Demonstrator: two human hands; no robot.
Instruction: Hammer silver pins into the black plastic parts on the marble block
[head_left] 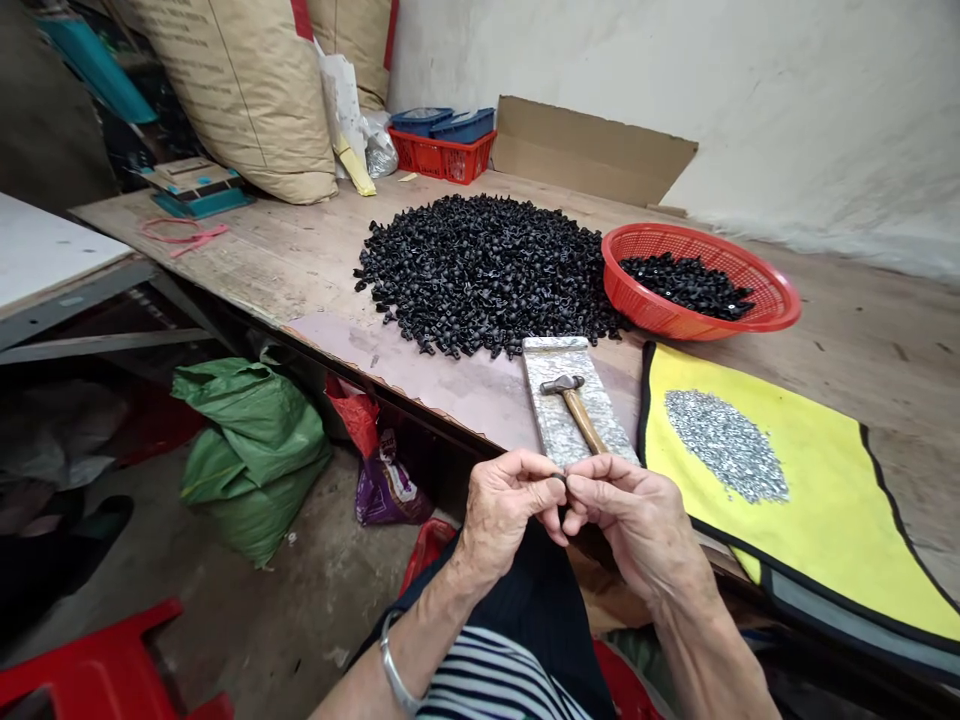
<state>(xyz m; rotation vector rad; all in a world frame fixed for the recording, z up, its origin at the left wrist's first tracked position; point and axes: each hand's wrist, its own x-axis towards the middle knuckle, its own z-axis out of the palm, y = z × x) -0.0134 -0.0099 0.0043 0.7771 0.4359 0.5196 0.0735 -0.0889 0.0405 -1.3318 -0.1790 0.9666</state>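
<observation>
My left hand [502,510] and my right hand [634,520] meet above the table edge, their fingertips pinching a small dark part [559,480]. Its shape is mostly hidden by my fingers. Just beyond them, a short hammer [577,412] with a wooden handle lies on a speckled grey slab [551,420]. Farther off spreads a large heap of small black parts [480,275]. A red plastic basket [701,270] holds more black parts. To the right, a yellow mat [832,520] carries a heap of tiny silvery pieces [726,445].
The parts lie on a long wooden table [262,270] against a white wall. Paper sacks [247,90] and a red crate [442,160] stand at the back. A green sack [251,460] sits on the floor at left, and a red stool [82,670] stands near my left side.
</observation>
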